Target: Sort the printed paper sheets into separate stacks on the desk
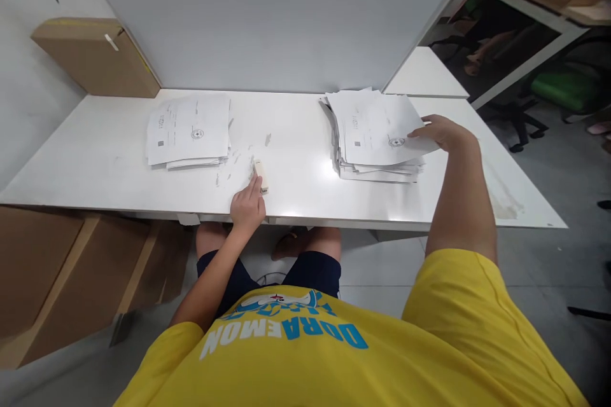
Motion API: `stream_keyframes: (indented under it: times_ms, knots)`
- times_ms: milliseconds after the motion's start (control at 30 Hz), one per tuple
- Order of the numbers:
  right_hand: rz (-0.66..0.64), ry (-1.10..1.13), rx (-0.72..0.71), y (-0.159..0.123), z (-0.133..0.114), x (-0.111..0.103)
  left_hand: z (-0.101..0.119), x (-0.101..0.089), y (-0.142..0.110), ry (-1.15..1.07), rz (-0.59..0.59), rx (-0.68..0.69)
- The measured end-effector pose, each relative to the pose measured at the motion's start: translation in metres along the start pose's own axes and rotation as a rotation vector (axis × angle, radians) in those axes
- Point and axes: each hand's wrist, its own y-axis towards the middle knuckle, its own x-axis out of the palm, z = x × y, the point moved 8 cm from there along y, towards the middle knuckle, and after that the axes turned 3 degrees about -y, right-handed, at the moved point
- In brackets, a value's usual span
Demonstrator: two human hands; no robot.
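A small cream-coloured stapler (260,172) lies near the front edge of the white table. The fingers of my left hand (248,203) are closed on its near left side. To the right stands a thick, uneven stack of printed papers (377,172). My right hand (442,131) pinches the right edge of the top sheet (372,127), which bears a round stamp and a small square code; that corner is slightly raised. A lower pile of similar papers (188,130) sits left of the stapler.
A closed cardboard box (100,57) stands at the table's back left, against the wall. A grey panel (272,19) rises along the back edge. Dark smudges mark the tabletop (296,197) near the stapler. Open cartons (71,292) are below left; a green chair (563,88) is at right.
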Motion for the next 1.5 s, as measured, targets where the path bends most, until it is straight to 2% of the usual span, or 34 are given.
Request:
stream_keyframes:
  times_ms: [67, 100, 200, 267, 333, 367, 467, 567, 633, 733, 867, 933, 1033, 1100, 1167, 1233, 1300, 1400, 1500]
  knots:
    - [-0.160, -0.223, 0.024, 0.003, 0.010, 0.015, -0.001, -0.002, 0.000, -0.030, -0.010, -0.040]
    - [-0.171, -0.310, -0.003, 0.003, 0.012, 0.018, -0.005, -0.003, 0.001, -0.052, -0.022, -0.080]
    - [0.036, -0.363, -0.183, -0.010, 0.010, 0.018, -0.033, -0.010, 0.018, -0.074, -0.099, -0.261]
    - [0.172, -0.317, -0.354, -0.039, 0.009, 0.028, -0.061, -0.024, 0.039, 0.007, -0.121, -0.338]
    - [0.173, -0.228, -0.614, -0.087, 0.005, 0.053, -0.086, -0.047, 0.069, 0.127, -0.048, -0.278]
    - [0.153, -0.182, -0.733, -0.114, 0.004, 0.068, -0.093, -0.053, 0.083, 0.169, -0.056, -0.183]
    - [0.126, -0.137, -0.926, -0.181, 0.011, 0.104, -0.114, -0.055, 0.112, 0.261, -0.198, 0.013]
    - [0.006, -0.209, -1.068, -0.215, 0.013, 0.132, -0.120, -0.052, 0.119, 0.328, -0.319, 0.104]
    - [-0.016, -0.221, -1.066, -0.215, 0.015, 0.134, -0.117, -0.054, 0.118, 0.369, -0.325, 0.140]
    - [0.033, -0.160, -0.980, -0.200, 0.018, 0.127, -0.114, -0.058, 0.116, 0.405, -0.289, 0.153]
    - [0.104, -0.094, -0.880, -0.188, 0.025, 0.120, -0.118, -0.060, 0.117, 0.325, -0.229, 0.138]
    - [0.101, -0.101, -0.856, -0.186, 0.028, 0.121, -0.122, -0.062, 0.116, 0.190, -0.152, 0.072]
    - [0.094, -0.179, -0.813, -0.183, 0.029, 0.123, -0.133, -0.070, 0.109, 0.011, 0.040, -0.124]
    - [0.076, -0.290, -0.794, -0.182, 0.028, 0.127, -0.138, -0.076, 0.100, -0.010, 0.174, -0.237]
    - [0.012, -0.420, -0.782, -0.181, 0.028, 0.136, -0.138, -0.076, 0.094, 0.019, 0.225, -0.267]
    - [-0.064, -0.516, -0.737, -0.178, 0.030, 0.145, -0.136, -0.068, 0.094, 0.063, 0.157, -0.239]
    - [-0.082, -0.547, -0.651, -0.173, 0.036, 0.148, -0.137, -0.055, 0.095, 0.110, 0.024, -0.222]
    - [-0.014, -0.518, -0.541, -0.164, 0.044, 0.141, -0.143, -0.044, 0.096, 0.187, -0.130, -0.241]
    - [0.035, -0.476, -0.503, -0.159, 0.050, 0.136, -0.147, -0.043, 0.099, 0.265, -0.241, -0.214]
